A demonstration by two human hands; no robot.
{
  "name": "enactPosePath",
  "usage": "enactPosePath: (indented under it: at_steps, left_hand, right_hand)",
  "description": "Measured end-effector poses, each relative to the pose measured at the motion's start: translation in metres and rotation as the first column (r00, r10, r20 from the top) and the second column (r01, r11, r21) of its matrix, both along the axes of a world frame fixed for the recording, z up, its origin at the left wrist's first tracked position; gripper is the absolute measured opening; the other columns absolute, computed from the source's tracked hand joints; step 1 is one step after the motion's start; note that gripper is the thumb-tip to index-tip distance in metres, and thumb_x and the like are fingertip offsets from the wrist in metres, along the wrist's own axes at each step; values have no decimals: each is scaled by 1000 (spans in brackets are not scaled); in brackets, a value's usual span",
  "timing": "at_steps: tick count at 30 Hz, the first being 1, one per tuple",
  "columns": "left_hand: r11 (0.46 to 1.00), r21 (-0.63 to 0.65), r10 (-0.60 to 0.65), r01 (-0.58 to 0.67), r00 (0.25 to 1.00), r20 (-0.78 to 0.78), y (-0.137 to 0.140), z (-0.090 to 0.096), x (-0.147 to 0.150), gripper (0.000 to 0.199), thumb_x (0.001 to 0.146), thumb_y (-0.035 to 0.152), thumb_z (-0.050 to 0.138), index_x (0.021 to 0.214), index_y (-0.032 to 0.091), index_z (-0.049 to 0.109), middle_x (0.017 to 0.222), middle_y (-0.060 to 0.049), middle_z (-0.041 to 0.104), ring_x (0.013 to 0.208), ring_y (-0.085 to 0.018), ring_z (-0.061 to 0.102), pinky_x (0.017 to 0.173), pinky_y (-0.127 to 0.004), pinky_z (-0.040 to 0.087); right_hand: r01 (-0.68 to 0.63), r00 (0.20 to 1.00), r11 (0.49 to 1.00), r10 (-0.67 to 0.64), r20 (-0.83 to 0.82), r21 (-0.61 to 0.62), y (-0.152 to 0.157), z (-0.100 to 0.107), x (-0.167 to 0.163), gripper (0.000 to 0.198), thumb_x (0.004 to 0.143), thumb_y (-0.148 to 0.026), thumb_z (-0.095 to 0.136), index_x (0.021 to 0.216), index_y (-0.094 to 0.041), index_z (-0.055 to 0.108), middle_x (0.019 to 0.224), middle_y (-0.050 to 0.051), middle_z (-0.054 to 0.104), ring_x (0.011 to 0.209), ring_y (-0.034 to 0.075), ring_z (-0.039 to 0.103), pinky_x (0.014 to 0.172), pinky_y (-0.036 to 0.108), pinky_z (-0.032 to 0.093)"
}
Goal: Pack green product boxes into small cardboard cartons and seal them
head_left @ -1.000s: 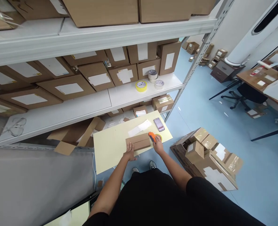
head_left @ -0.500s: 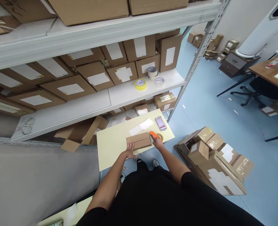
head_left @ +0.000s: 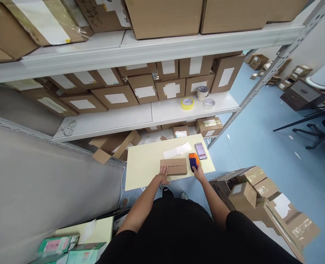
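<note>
A closed brown cardboard box lies on the pale yellow tabletop, a seam running along its top. My left hand rests on the box's left front part with its fingers spread over the top. To the right of the box, my right hand is wrapped round an orange and dark blue tape dispenser, which stands apart from the box. A strip of white paper lies behind the box. Beside the paper is a blurred-out purple phone-like object.
A shelf with labelled cartons, a yellow tape roll and white tape rolls rises behind the table. An open carton sits at the table's left. Stacked boxes stand on the floor to the right.
The tape dispenser in my right hand has turned, its dark blue side now facing up. My left hand stays on the box. The whole view has swung, shifting things rightward.
</note>
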State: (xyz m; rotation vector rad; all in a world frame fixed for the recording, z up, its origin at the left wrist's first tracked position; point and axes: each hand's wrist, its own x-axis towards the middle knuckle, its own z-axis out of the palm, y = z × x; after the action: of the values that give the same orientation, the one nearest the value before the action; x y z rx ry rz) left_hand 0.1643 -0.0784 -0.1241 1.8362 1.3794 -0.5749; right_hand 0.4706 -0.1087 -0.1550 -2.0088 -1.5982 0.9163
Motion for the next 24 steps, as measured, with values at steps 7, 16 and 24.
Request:
enactPosePath:
  at_steps: [7, 16, 24]
  left_hand:
    - [1000, 4, 14, -14, 1000, -13, -4, -5, 0, 139, 59, 56, 80, 167, 8, 7, 170, -21, -14, 156, -44, -17, 125, -61, 20]
    - [998, 41, 47, -47, 999, 6, -11, 10, 5, 128, 67, 55, 72, 167, 7, 7, 170, -18, -13, 159, -39, -12, 125, -55, 23]
    - [891, 262, 292, -372, 909, 297, -11, 61, 9, 73, 94, 40, 49, 159, 10, 40, 165, -14, 40, 153, -26, 37, 123, -36, 32]
  right_hand:
    - [-4, 847, 994, 63, -528, 112, 2, 65, -45, 47, 87, -61, 63, 113, -21, 60, 99, 6, 69, 91, 25, 65, 83, 36, 55]
    - [-206, 759, 977, 198, -621, 60, 6, 54, -52, 48, 84, -62, 65, 109, -20, 63, 103, 6, 70, 101, 27, 65, 90, 39, 53]
    - [-284, 669, 958, 221, -710, 31, 4, 55, -37, 50, 79, -60, 73, 109, -20, 66, 102, 6, 72, 101, 28, 66, 91, 41, 53]
